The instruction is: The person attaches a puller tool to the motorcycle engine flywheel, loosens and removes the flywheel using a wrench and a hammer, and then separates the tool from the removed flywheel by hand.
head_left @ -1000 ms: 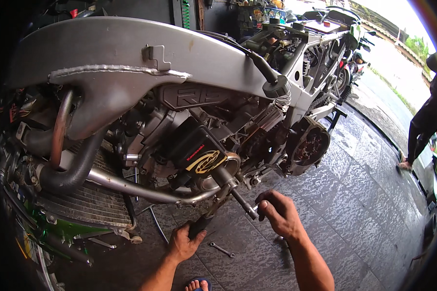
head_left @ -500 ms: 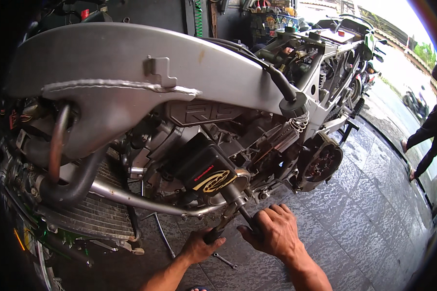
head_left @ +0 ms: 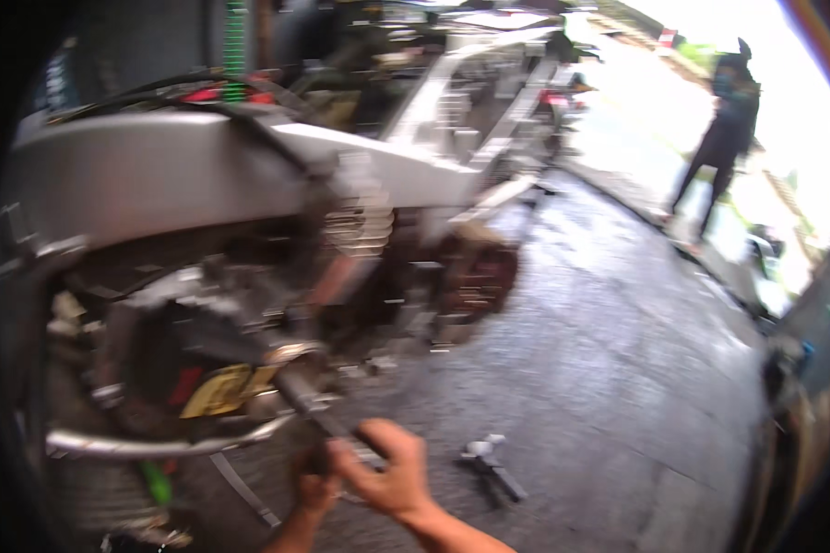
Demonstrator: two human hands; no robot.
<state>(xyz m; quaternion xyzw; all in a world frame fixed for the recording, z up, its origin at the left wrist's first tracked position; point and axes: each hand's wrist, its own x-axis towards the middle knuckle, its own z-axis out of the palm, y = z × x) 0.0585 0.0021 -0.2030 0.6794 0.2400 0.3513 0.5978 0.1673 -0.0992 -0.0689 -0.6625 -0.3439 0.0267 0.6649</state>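
Right hand being closed around dark tool shaft under motorcycle engine, 6 o'clock. Left hand behind it, grip hidden. Slip judged likely: knuckles being risked against exhaust pipe. Loose tool lying on floor, 5 o'clock.

Both hands grip dark rod under motorcycle; blurred.

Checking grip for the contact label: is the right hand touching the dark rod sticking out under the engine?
Touching. The head view, though blurred, shows the right hand with its fingers wrapped over the lower end of the dark rod, no gap visible between them.
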